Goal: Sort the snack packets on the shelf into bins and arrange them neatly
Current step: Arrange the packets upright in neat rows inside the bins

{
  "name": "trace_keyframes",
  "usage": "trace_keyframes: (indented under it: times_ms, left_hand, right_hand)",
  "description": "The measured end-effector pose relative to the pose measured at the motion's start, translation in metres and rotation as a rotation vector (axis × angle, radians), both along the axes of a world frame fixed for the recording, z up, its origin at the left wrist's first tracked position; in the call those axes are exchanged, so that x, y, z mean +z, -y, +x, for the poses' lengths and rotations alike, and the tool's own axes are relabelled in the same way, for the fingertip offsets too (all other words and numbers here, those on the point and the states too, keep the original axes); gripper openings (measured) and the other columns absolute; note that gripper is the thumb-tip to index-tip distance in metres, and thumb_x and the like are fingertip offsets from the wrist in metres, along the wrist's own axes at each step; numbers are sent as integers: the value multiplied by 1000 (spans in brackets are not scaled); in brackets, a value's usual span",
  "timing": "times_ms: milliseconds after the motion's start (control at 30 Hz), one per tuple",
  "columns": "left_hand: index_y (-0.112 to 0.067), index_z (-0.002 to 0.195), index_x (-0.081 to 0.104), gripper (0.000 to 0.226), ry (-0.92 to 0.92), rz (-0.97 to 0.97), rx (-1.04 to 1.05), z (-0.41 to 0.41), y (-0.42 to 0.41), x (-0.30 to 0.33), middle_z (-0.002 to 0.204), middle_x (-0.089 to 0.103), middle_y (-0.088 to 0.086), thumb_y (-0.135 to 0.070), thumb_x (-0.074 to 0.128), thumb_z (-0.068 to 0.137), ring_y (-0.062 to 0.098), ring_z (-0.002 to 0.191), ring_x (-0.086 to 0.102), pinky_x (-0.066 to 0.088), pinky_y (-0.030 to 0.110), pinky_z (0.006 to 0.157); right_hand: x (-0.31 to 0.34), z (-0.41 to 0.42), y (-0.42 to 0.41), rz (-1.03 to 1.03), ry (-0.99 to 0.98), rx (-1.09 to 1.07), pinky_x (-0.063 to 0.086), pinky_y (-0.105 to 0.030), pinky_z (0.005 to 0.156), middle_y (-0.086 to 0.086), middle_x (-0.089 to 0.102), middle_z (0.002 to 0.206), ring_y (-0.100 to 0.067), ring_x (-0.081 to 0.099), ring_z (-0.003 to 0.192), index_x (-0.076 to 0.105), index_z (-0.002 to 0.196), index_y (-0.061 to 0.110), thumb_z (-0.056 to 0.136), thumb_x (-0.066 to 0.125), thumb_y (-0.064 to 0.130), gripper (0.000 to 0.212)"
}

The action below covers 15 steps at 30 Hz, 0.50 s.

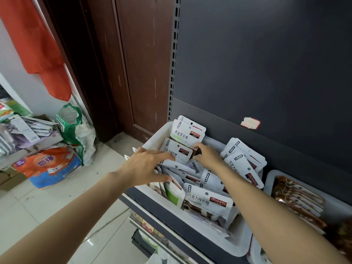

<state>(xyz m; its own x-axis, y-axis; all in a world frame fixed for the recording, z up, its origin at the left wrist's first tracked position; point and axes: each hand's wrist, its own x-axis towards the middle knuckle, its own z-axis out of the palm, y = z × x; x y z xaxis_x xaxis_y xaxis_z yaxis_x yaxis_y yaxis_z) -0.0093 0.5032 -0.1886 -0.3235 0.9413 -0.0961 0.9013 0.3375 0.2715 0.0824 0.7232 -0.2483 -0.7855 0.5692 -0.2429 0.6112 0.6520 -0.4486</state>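
Both hands reach into the white bin (242, 242) on the shelf (171, 221). The left hand (146, 166) and right hand (206, 156) pinch one packet (176, 150), upright, hang-hole end up, among jumbled packets. A second bin (270, 178) holds brown packets.

We record two forearms entering from the bottom edge, both bare from elbow to wrist; no sleeve, cuff or glove shows on either. Left hand (146, 166): bare, no ring, band or watch that we can make out at the wrist or on the fingers (163, 156). Right hand (206, 155): likewise bare, wrist unadorned. Nails appear short and unpainted where we can see them, though most fingertips are hidden. We see no clothing anywhere on the visible body.
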Motion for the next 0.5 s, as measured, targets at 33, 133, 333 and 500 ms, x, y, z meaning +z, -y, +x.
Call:
trace_keyframes:
  times_ms: [33,133,333,500]
  left_hand:
    - [-37,129,43,46,2,-14,-8,0,1,1,135,51,-14,-51,57,87,13,114,51,24,33,100]
    - [-40,129,41,45,-7,-50,-36,-2,1,1,139,48,-15,-53,54,87,12,112,51,25,30,99]
    - [-41,130,39,49,-21,-36,-23,-1,4,-5,139,47,-15,-58,51,86,12,112,50,24,30,97]
    - [-39,132,38,59,-2,-14,-4,0,4,-3,136,50,-11,-63,42,78,15,113,52,27,35,99]
  right_hand:
    - [-2,0,1,12,28,19,48,-40,90,-5,55,127,-25,57,108,47,126,28,92,55,20,36]
    - [-5,1,0,52,96,86,48,-38,84,-5,56,125,-26,56,106,39,127,30,92,50,15,40]
    - [-7,4,1,108,13,70,50,-41,80,-1,58,108,-26,58,98,42,108,25,88,47,0,33]
    - [8,4,6,-60,-259,-46,47,-28,73,3,61,82,-16,59,82,56,90,17,84,61,2,17]
